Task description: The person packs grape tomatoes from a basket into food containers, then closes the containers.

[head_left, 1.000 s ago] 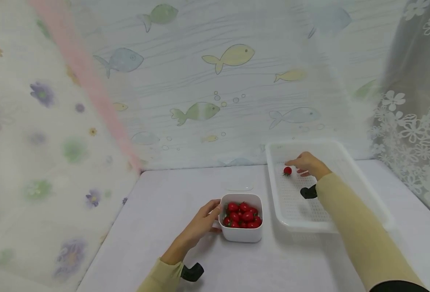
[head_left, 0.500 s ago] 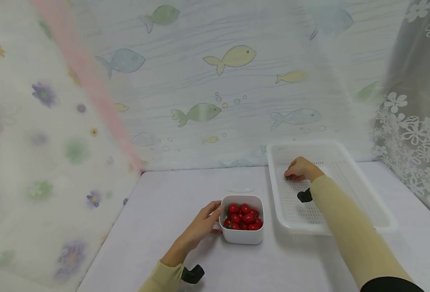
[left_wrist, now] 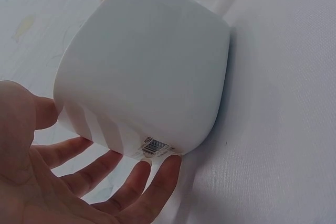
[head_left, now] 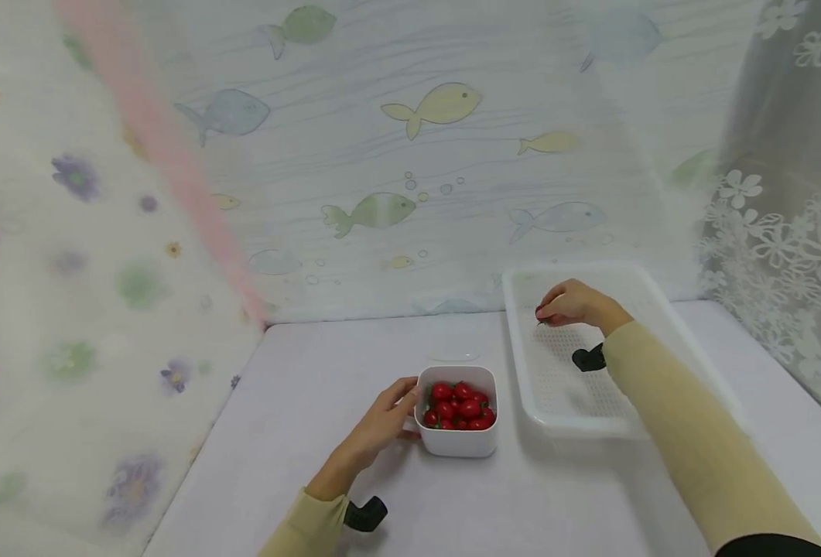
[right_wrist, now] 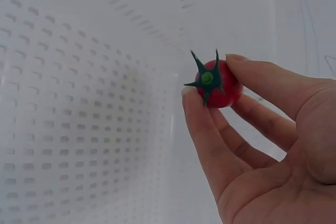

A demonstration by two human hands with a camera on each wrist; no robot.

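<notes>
Tomato (right_wrist: 218, 83) now lifted off basket (head_left: 563, 387), between right-hand fingers (right_wrist: 202, 124).

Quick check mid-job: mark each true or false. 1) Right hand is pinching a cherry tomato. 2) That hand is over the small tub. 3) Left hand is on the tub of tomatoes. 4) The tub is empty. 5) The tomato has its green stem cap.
1) True: the right hand pinches the cherry tomato.
2) False: it is over the white perforated tray.
3) True: the left hand touches the tub at its side.
4) False: the tub holds red tomatoes.
5) True: the green cap faces the right wrist camera.
</notes>
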